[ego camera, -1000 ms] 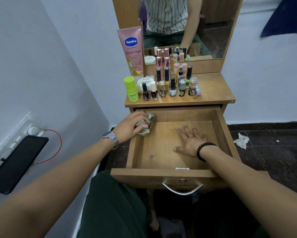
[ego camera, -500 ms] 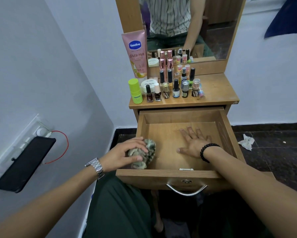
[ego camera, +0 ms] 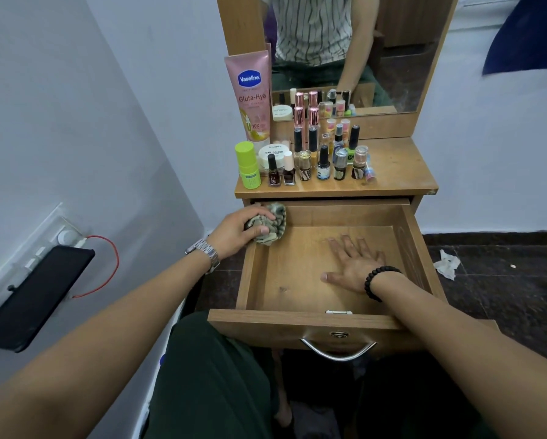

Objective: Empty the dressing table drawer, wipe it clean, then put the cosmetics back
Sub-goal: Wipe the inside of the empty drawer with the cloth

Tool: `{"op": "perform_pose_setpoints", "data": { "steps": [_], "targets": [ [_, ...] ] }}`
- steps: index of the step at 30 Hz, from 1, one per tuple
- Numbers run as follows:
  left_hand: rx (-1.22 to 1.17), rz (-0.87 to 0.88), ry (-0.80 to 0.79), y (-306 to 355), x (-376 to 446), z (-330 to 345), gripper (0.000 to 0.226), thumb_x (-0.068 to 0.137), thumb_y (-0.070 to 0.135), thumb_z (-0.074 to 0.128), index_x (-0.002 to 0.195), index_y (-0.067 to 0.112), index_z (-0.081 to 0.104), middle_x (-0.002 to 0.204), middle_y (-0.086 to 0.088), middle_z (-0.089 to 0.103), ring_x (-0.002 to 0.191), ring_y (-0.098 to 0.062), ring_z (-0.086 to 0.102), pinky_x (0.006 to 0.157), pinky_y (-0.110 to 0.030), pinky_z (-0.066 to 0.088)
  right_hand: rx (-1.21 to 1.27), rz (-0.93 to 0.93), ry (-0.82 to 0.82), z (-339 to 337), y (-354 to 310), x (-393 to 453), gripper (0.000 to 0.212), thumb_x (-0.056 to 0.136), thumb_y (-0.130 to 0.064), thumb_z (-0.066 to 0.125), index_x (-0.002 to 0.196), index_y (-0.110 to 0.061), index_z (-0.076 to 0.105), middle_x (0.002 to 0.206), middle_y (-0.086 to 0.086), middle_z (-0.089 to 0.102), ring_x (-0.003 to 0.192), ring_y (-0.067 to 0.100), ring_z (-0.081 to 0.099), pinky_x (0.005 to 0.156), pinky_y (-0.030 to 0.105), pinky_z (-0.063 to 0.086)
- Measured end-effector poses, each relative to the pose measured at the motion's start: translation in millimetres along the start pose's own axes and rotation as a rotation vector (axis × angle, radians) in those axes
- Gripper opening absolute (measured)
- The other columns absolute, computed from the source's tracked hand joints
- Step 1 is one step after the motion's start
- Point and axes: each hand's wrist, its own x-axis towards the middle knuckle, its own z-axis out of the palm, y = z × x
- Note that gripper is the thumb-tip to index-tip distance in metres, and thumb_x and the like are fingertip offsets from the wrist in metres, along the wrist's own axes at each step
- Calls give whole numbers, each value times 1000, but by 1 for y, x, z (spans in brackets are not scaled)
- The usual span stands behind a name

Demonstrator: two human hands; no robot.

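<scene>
The left hand [ego camera: 238, 230] grips the crumpled cloth [ego camera: 269, 225] at the drawer [ego camera: 324, 321]'s far-left corner, unwiped floor stretching rightward toward the right hand [ego camera: 354, 266], pressed flat with fingers spread.

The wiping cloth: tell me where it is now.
The cloth is gripped in the left hand at the drawer's far-left corner, just below the tabletop.

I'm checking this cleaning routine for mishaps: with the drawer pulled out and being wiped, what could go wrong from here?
The left hand wipes with the cloth at the drawer's back left corner, just below the crowded bottles; a jolt might topple them. The right hand presses flat on the extended drawer floor, possibly straining it. The phone on its red cable hangs near the left arm and could be knocked.
</scene>
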Motion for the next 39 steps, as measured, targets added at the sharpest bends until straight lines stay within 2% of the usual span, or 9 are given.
{"op": "perform_pose_setpoints", "data": {
  "steps": [5, 12, 16, 19, 25, 28, 30, 33, 39],
  "targets": [
    [-56, -50, -56, -1, -30, 10, 23, 89, 24, 62, 108, 37, 62, 140, 1, 46, 129, -15, 45, 93, -34, 52, -1, -8, -4, 4, 2, 0, 88, 90, -67, 39, 151, -34, -15, 157, -3, -28, 145, 28, -23, 116, 60, -1],
    [-229, -105, -197, 18, -102, 9, 23, 81, 36, 66, 103, 40, 66, 125, 34, 48, 125, 20, 33, 89, -18, 50, -6, -7, 0, 8, -1, 1, 86, 91, -65, 37, 151, -32, -15, 158, -1, -26, 146, 29, -21, 115, 61, 0],
    [-267, -173, -253, 33, -117, 0, 21, 80, 31, 67, 99, 40, 69, 123, 22, 55, 117, 14, 47, 91, -15, 47, -38, -23, -17, 9, -9, -5, 84, 92, -60, 42, 153, -32, -9, 159, 3, -22, 147, 32, -15, 117, 58, 7],
    [-318, -193, -234, 42, -119, -14, 21, 87, 17, 63, 102, 32, 69, 110, 5, 69, 106, -12, 64, 87, -25, 52, -4, -181, -43, -4, -20, -19, 79, 92, -45, 55, 154, -30, 8, 162, 4, -1, 148, 28, 6, 117, 46, 21],
    [-583, -211, 43, 75, -104, -15, 17, 87, 27, 56, 101, 22, 65, 101, -8, 70, 90, -20, 66, 73, -28, 53, 804, -691, -244, -28, -59, -60, 76, 85, -4, 68, 146, -24, 27, 139, -12, 47, 124, 0, 48, 101, 11, 38],
    [-621, -184, 147, 91, -86, 3, 17, 84, 28, 62, 98, 19, 62, 101, -3, 67, 91, -14, 62, 75, -27, 52, 1169, -673, -122, -29, -70, -64, 61, 78, 0, 74, 130, -15, 45, 127, 4, 60, 117, 16, 59, 100, 35, 49],
    [-522, -166, 223, 95, -76, 11, 13, 89, 23, 60, 101, 19, 60, 104, 3, 66, 94, -9, 62, 78, -24, 51, 1290, -596, 4, -38, -62, -68, 50, 78, 1, 73, 120, -17, 53, 118, 5, 66, 109, 18, 63, 91, 35, 54],
    [-100, -180, 266, 77, -69, 20, 22, 92, 30, 56, 112, 20, 58, 115, 5, 59, 104, -8, 55, 84, -20, 42, 1052, -497, 257, -59, -32, -70, 34, 78, -7, 74, 107, -19, 60, 104, -1, 70, 98, 13, 67, 85, 29, 54],
    [370, -203, 42, 53, -81, 42, 28, 90, 39, 56, 113, 24, 56, 130, 3, 48, 136, -20, 30, 112, -36, 29, -351, -485, 568, -100, 43, -36, 20, 91, -17, 57, 109, -23, 58, 102, 0, 66, 96, 24, 58, 74, 34, 47]
  ]
}}
